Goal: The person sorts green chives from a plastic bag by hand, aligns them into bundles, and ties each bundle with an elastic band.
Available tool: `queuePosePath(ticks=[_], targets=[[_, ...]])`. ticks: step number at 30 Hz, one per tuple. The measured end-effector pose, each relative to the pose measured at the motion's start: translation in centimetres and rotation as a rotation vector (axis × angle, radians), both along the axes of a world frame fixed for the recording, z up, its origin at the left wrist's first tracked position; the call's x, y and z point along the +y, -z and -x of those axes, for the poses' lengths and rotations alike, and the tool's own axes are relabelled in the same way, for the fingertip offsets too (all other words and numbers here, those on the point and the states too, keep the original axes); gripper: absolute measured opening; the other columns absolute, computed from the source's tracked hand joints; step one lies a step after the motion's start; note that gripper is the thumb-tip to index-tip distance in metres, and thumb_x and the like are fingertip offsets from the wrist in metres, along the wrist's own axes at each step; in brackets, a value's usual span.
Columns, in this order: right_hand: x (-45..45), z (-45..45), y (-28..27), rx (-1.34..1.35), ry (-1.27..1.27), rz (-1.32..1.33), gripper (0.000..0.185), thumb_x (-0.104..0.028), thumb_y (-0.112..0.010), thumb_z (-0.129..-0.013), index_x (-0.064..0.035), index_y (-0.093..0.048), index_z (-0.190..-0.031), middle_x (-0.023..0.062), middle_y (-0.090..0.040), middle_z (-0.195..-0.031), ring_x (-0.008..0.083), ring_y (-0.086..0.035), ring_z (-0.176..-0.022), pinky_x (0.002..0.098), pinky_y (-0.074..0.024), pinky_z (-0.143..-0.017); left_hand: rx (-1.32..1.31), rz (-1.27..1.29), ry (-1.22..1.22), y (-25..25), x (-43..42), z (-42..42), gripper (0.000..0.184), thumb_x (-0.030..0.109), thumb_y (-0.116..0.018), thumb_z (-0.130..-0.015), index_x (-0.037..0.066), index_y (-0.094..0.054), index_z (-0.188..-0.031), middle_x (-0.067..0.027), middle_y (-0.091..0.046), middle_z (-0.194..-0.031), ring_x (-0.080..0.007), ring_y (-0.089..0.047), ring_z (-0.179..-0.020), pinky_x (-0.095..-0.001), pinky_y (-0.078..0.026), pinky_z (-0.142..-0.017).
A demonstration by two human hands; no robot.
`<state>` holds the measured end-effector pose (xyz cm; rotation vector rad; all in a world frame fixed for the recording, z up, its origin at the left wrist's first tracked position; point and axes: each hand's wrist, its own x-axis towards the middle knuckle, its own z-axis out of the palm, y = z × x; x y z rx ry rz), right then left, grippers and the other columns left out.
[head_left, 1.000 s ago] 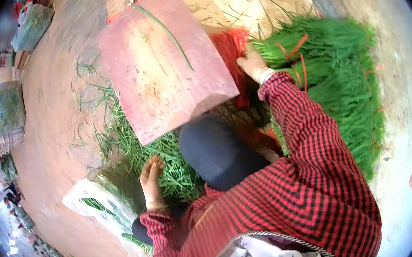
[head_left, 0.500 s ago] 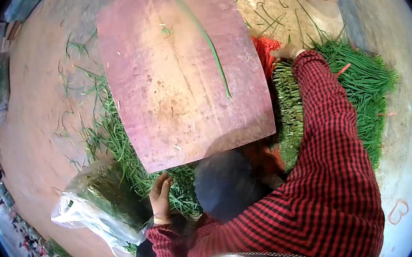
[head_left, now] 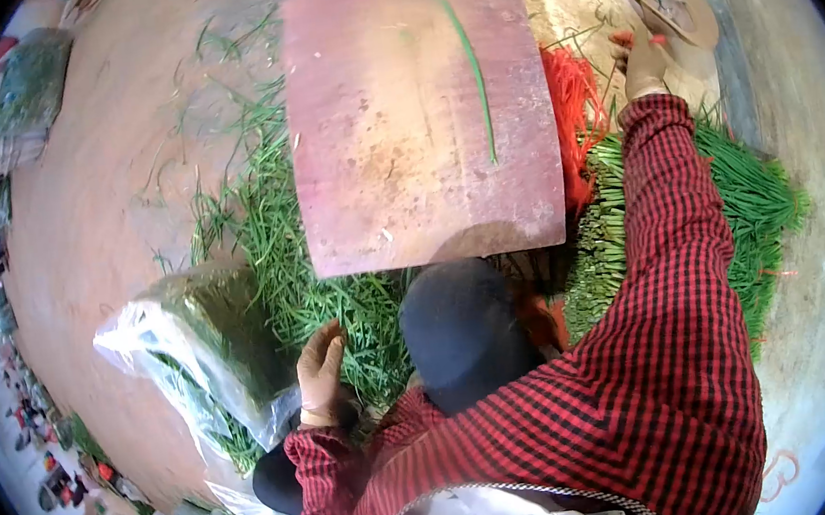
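Checked sleeves: the right sleeve (head_left: 672, 190) is crossing over the bundled stalks, hiding part of them.
Dark knee: the knee (head_left: 465, 322) is rising between the arms, just before the board.
Left hand: the left hand (head_left: 321, 373) is hovering by the knee, fingers half-bent and close together; I cannot tell whether it is holding anything.
Clear plastic bag: the bag (head_left: 221, 348) is bulging with greens left of that hand.
Loose cuttings: green cuttings (head_left: 337, 306) are spreading between bag, knee and board.
Bundled stalks: the green bundles (head_left: 754, 206) are lying right of the knee, pale cut ends facing the board.
Red strips: the strips (head_left: 574, 105) are heaping along the board's right edge.
Pink board: the board (head_left: 405, 188) is bearing one long green stalk (head_left: 472, 60).
Right hand: the right hand (head_left: 645, 62) is reaching beside a tan item (head_left: 698, 11), fingers loosely curled; contact and grip I cannot tell.
Change: the right hand is now reaching beyond the cut ends it was near half a second ago; the left is staying low.
Bare floor: open floor (head_left: 104, 290) is stretching left of the cuttings.
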<state>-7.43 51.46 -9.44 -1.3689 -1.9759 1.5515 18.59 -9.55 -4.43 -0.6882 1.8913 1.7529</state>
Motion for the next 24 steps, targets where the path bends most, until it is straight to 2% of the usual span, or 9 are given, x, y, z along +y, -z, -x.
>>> queuePosePath(ticks=[3,6,9,11,15,16,18,20,24], targets=[[-8.0,2.4,-7.5,0.266,-0.312,0.016,0.054,-0.05,-0.042,-0.096,-0.0047,-0.066,-0.077,0.0055,-0.062,-0.068,0.0152,-0.057,-0.053,0.0332,-0.0478,-0.06,0.048,0.023,-0.04,-0.6,-1.2,-1.3,0.034,0.005,-0.06,-0.093,-0.005,-0.055,-0.125,-0.0093,-0.062,-0.116,-0.016,-0.058,-0.105,-0.0285,-0.044,-0.095],[-14.4,0.4,-12.2,-0.003,-0.721,-0.094,0.056,-0.051,-0.041,-0.096,-0.0064,-0.061,-0.068,0.0035,-0.06,-0.062,0.0139,-0.051,-0.045,0.0324,-0.0446,-0.054,0.162,0.119,-0.02,-2.5,-2.1,-2.2,0.034,0.011,-0.061,-0.093,-0.003,-0.056,-0.124,-0.0082,-0.064,-0.112,-0.0159,-0.06,-0.101,-0.0273,-0.046,-0.091],[-16.6,-3.8,-12.4,-0.19,-0.889,-0.333,0.056,-0.052,-0.039,-0.096,-0.0093,-0.055,-0.063,0.0013,-0.052,-0.053,0.0118,-0.048,-0.043,0.0277,-0.0405,-0.049,0.2,0.049,-0.153,-4.8,-2.8,-2.9,0.033,0.011,-0.06,-0.094,-0.004,-0.057,-0.123,-0.0096,-0.065,-0.11,-0.0163,-0.061,-0.1,-0.0281,-0.048,-0.09],[-16.1,-9.8,-10.6,0.034,-0.851,-0.214,0.061,-0.052,-0.036,-0.097,-0.0089,-0.053,-0.057,0.001,-0.047,-0.047,0.0126,-0.047,-0.041,0.0274,-0.0394,-0.048,0.238,0.03,-0.151,-5.4,-3.7,-3.3,0.033,0.012,-0.06,-0.094,-0.004,-0.056,-0.123,-0.0112,-0.065,-0.111,-0.017,-0.061,-0.1,-0.0286,-0.048,-0.09],[-15.3,-24.4,-4.3,-0.195,-0.885,0.037,0.076,-0.054,-0.029,-0.097,-0.0071,-0.051,-0.041,0.0043,-0.05,-0.039,0.0171,-0.05,-0.039,0.0298,-0.0441,-0.049,0.166,-0.024,-0.204,-5.1,-4.8,-3.5,0.034,0.01,-0.059,-0.094,-0.006,-0.055,-0.124,-0.0107,-0.062,-0.114,-0.0181,-0.06,-0.104,-0.0285,-0.049,-0.091],[-17.5,-27.7,-5.8,-0.424,-0.729,0.268,0.071,-0.052,-0.036,-0.097,-0.0052,-0.055,-0.047,0.0066,-0.056,-0.046,0.0181,-0.053,-0.044,0.031,-0.0451,-0.052,0.165,-0.032,-0.195,-5.1,-4.5,-3.4,0.034,0.01,-0.059,-0.094,-0.006,-0.055,-0.124,-0.0107,-0.062,-0.114,-0.0181,-0.06,-0.104,-0.0285,-0.049,-0.091],[-18.5,-35.1,0.2,-0.725,-0.732,0.314,0.056,-0.042,-0.044,-0.097,-0.0026,-0.06,-0.061,0.009,-0.059,-0.056,0.0208,-0.056,-0.051,0.0341,-0.0459,-0.055,0.151,-0.033,-0.167,-5.1,-3.4,-2.8,0.034,0.01,-0.059,-0.094,-0.006,-0.054,-0.124,-0.0107,-0.063,-0.114,-0.0183,-0.06,-0.106,-0.0288,-0.048,-0.092],[-21.4,-35.5,-4.1,-0.93,-0.809,0.331,0.051,-0.04,-0.046,-0.097,-0.0015,-0.061,-0.067,0.0097,-0.06,-0.06,0.0217,-0.056,-0.052,0.0351,-0.0459,-0.055,0.192,-0.034,-0.088,-4.9,-2.4,-2.6,0.035,0.012,-0.059,-0.094,-0.004,-0.055,-0.125,-0.0106,-0.064,-0.113,-0.0173,-0.06,-0.103,-0.0283,-0.048,-0.091],[-19.5,-32.2,-2.1,-0.949,-1.145,0.61,0.044,-0.033,-0.041,-0.1,0.0001,-0.063,-0.082,0.0124,-0.063,-0.071,0.0249,-0.061,-0.059,0.0372,-0.0513,-0.061,0.247,-0.016,0.036,-5.4,-1.9,-2.7,0.035,0.013,-0.059,-0.094,-0.002,-0.055,-0.126,-0.009,-0.064,-0.113,-0.0161,-0.06,-0.101,-0.0272,-0.046,-0.091]])
